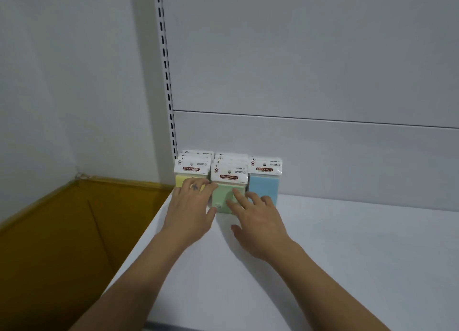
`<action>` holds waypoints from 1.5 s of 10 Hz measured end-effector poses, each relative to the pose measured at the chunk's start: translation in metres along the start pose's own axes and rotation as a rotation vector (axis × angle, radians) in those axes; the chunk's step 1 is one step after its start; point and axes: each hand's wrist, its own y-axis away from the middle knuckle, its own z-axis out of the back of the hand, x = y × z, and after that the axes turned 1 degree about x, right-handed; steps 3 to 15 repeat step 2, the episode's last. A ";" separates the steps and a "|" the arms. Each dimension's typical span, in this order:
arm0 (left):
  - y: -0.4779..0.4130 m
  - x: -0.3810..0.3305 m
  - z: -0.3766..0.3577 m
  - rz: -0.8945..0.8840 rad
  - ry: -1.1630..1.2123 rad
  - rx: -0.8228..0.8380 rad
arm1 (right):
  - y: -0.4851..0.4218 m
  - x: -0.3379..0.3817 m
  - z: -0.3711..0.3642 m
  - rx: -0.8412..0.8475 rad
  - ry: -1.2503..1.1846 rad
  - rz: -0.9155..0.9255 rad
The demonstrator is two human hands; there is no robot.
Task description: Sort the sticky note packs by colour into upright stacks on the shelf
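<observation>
Three upright rows of sticky note packs stand at the back left of the white shelf [347, 243]: yellow packs [180, 180] on the left, green packs [224, 194] in the middle, blue packs [264, 185] on the right. Each pack has a white header card reading STICKY NOTE. My left hand [190, 206] lies with spread fingers against the front of the yellow row and the left edge of the front green pack. My right hand [255, 219] has its fingers spread, fingertips touching the face of the front green pack and the lower part of the blue one. Neither hand grips a pack.
An open brown cardboard box [74, 219] sits to the left of the shelf, lower than its edge. A slotted upright rail [165, 65] runs up the back wall just behind the yellow row. The shelf's back panel [323, 157] stands right behind the packs.
</observation>
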 end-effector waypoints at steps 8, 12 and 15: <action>0.000 0.011 0.018 -0.090 0.010 0.034 | -0.005 0.011 0.003 0.093 -0.010 -0.050; 0.000 0.011 0.018 -0.090 0.010 0.034 | -0.005 0.011 0.003 0.093 -0.010 -0.050; 0.000 0.011 0.018 -0.090 0.010 0.034 | -0.005 0.011 0.003 0.093 -0.010 -0.050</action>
